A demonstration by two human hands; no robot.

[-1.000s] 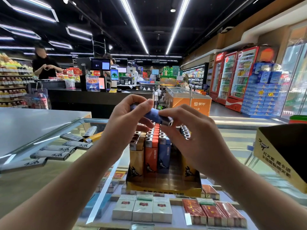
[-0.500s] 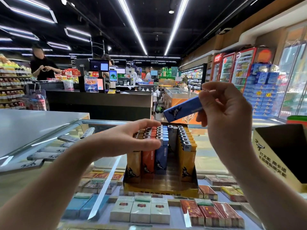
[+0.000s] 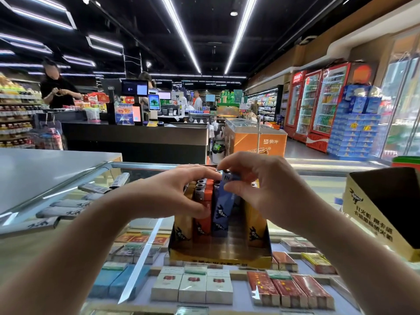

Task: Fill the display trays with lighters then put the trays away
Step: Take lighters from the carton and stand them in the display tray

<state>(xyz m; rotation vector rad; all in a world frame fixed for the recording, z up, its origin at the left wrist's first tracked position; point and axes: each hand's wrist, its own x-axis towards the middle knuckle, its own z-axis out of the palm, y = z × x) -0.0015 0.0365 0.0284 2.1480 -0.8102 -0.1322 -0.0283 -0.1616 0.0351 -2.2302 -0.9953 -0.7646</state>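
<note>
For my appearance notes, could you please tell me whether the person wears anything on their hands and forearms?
Nothing shows: the left hand and right hand are bare, with no gloves, rings, watch or bracelets visible. Both forearms are uncovered to the frame's edge, with no sleeves in view.

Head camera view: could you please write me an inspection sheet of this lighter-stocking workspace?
Surface: glass counter top over a case of cigarette packs.
Job's things: yellow display tray holds upright columns of lighters, with one empty column; blue lighter going into the blue column; second tray at right looks empty.
Clutter: loose grey lighters lying flat at left.
Grippers: left hand steadies the tray's rows; right hand pinches the blue lighter's top.
Cables: nothing seen.
Surroundings: checkout counter, drink fridges, people behind.
</note>
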